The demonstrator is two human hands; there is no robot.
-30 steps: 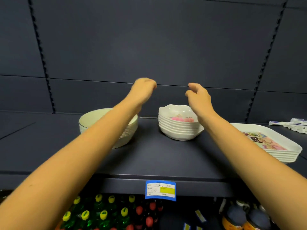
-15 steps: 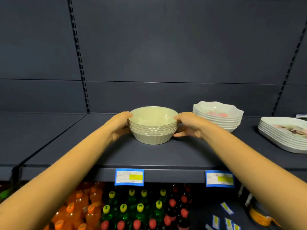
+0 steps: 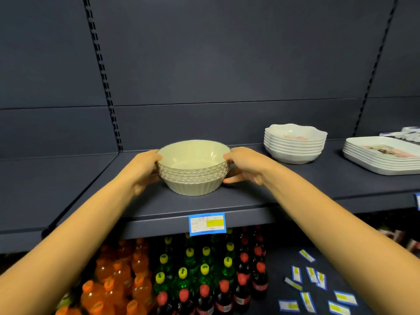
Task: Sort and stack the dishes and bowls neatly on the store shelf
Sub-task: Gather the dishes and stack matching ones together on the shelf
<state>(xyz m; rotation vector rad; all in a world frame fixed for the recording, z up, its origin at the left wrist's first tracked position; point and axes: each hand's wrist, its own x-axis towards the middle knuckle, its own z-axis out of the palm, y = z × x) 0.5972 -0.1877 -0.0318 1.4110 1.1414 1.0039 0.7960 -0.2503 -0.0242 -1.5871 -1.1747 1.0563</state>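
A stack of cream ribbed bowls stands on the dark shelf, near its front. My left hand grips the stack's left side and my right hand grips its right side, fingers wrapped on the rims. To the right sits a stack of white scalloped bowls with a pink print inside. Further right lies a stack of white rectangular plates with a picture on top.
A blue and yellow price tag hangs on the shelf edge. Below stand orange, green and dark red-capped bottles. Loose price labels lie lower right. White packets rest at the far right of the shelf.
A second ago both hands hovered empty above the scalloped bowls. They moved left and closed on the cream bowl stack, and the view shifted left with them.
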